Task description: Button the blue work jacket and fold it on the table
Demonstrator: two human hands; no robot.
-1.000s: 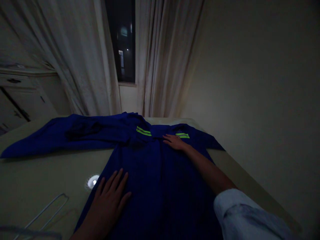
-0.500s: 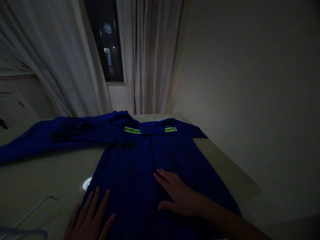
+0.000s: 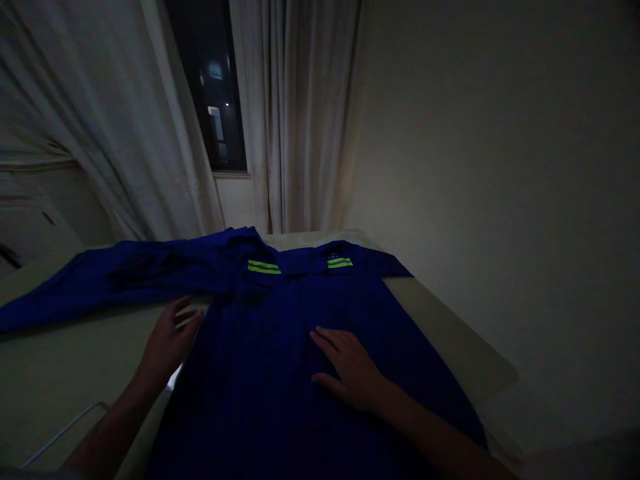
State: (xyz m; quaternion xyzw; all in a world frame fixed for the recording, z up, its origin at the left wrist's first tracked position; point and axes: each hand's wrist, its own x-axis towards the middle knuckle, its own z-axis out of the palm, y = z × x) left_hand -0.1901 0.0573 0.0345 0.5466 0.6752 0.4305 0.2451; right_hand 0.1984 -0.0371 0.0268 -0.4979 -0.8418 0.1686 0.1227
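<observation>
A dark blue work shirt (image 3: 280, 373) with yellow-green reflective stripes (image 3: 264, 267) near the collar lies spread flat on a pale table (image 3: 450, 340). Its long sleeve (image 3: 100, 280) stretches out to the left. My right hand (image 3: 350, 367) lies flat and open on the middle of the shirt body. My left hand (image 3: 167, 340) hovers at the shirt's left edge, just below the sleeve, fingers loosely curled; nothing shows clearly between them.
White curtains (image 3: 295, 113) and a dark window (image 3: 213, 87) stand behind the table. A thin wire hanger (image 3: 65, 430) lies at the table's lower left. A plain wall (image 3: 500, 167) closes off the right side. The room is dim.
My left hand has lifted off the lower shirt and moved up and forward to the left edge near the sleeve. My right hand stays flat on the shirt's middle, having earlier drawn back from the collar.
</observation>
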